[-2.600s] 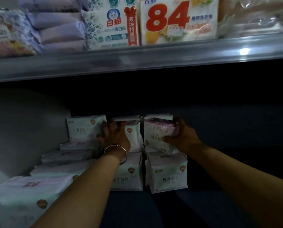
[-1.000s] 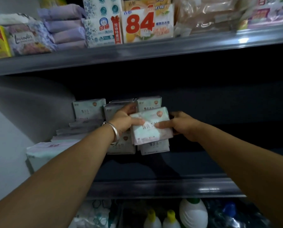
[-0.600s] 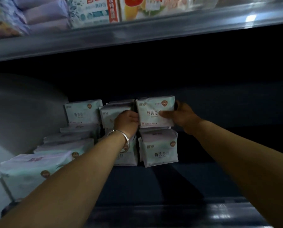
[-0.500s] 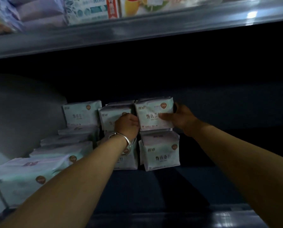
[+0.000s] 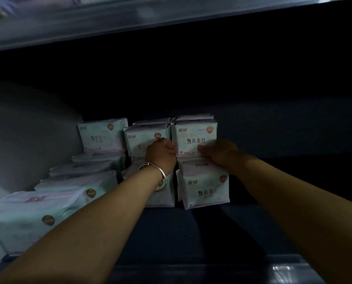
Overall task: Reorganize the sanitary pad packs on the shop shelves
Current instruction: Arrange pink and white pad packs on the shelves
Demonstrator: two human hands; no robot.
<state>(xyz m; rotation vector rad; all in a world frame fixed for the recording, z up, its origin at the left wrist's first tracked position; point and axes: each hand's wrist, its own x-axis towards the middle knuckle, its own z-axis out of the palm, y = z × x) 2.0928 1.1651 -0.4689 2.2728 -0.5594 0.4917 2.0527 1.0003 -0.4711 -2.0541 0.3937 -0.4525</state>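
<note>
**Both hands on the top right pad pack**

We see the upper right pack (image 5: pixel 194 138) standing upright on top of the lower right pack (image 5: pixel 204 187), deep on the dark shelf (image 5: pixel 191 228). Our right hand (image 5: pixel 220 153) grips its lower right corner, the thumb lying across the front face and the other fingers hidden behind the pack. Our left hand (image 5: pixel 160 155) is at the pack's lower left edge with its fingers curled into a fist; the knuckles touch the pack, but we cannot tell whether the fingers actually pinch it. A silver bangle (image 5: pixel 153 171) sits on the left wrist.

Just beside the held pack, to its left, the middle pack (image 5: pixel 145 140) stands upright, partly covered by the left hand, with more packs below it behind the wrist. Further left, the far left pack (image 5: pixel 102 137) stands upright on a stack of flat packs (image 5: pixel 83 175) that steps down toward us. The nearest pack (image 5: pixel 33 216) lies at the shelf's front left corner, blurred.

Above everything runs the metal edge of the upper shelf (image 5: pixel 130 19), too blurred for us to read what it carries
</note>
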